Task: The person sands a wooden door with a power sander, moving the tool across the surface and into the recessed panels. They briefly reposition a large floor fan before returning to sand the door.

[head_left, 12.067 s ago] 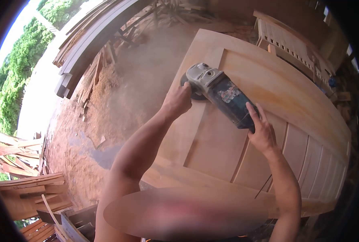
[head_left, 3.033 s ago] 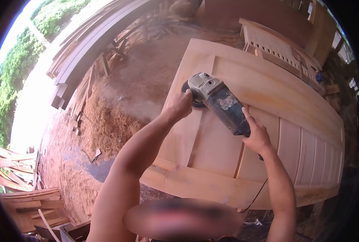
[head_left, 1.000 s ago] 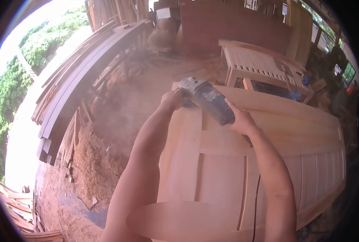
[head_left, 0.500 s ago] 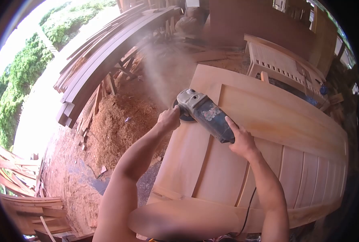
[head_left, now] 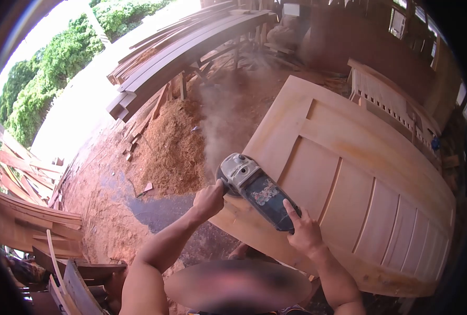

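Note:
An angle grinder (head_left: 265,195) with a grey head and dark body lies slanted over the near left corner of a paneled wooden door (head_left: 343,181). My left hand (head_left: 209,200) is closed round the side handle by the grinder's head. My right hand (head_left: 305,232) grips the rear of the body, with the index finger stretched along the top. Most of the round disc is hidden under the head, and its contact with the wood cannot be made out. Pale dust (head_left: 215,115) rises beyond the grinder.
A sawdust heap (head_left: 173,149) lies on the floor left of the door. Long stacked beams (head_left: 186,50) stand behind it. A slatted wooden piece (head_left: 388,97) is at the back right. Scrap boards (head_left: 31,173) and curved wooden pieces (head_left: 34,215) fill the left side.
Both hands have brought the grinder nearer to me along the door's left end, towards its near corner. The camera view has shifted too, and the dust plume has spread.

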Motion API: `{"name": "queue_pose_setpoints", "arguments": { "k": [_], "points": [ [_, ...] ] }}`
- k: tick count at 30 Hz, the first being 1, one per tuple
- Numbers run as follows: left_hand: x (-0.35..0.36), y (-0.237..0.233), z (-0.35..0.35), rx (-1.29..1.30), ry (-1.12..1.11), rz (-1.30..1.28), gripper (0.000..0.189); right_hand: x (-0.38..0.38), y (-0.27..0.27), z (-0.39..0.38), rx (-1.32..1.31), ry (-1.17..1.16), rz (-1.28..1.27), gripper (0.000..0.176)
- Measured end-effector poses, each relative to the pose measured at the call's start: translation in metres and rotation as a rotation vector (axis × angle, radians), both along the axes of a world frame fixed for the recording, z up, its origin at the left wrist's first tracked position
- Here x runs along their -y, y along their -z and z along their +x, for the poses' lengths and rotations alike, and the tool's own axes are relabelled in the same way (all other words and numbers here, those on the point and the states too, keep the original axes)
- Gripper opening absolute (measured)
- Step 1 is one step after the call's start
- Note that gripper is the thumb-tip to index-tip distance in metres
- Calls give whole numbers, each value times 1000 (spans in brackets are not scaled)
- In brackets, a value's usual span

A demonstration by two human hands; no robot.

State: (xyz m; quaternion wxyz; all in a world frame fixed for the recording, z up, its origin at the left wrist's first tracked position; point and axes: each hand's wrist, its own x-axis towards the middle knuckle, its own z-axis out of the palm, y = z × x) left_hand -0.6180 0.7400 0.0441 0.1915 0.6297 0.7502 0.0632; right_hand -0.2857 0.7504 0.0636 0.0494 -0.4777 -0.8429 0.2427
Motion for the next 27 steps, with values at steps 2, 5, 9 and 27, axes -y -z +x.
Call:
{"name": "queue_pose_setpoints", "arguments": {
  "k": [2,5,9,27],
  "points": [
    [37,0,2,17,-64,-52,23,30,0,1,2,-39,2,99],
    [83,0,6,35,-127,-94,23,61,-3,5,-46,-67,-14,98],
    [78,1,7,57,-119,-114,22,62,-6,7,-57,-66,-29,100],
    [-465,21,33,-91,370,21,29,-348,19,21,-66,297,200,102]
  ]
}}
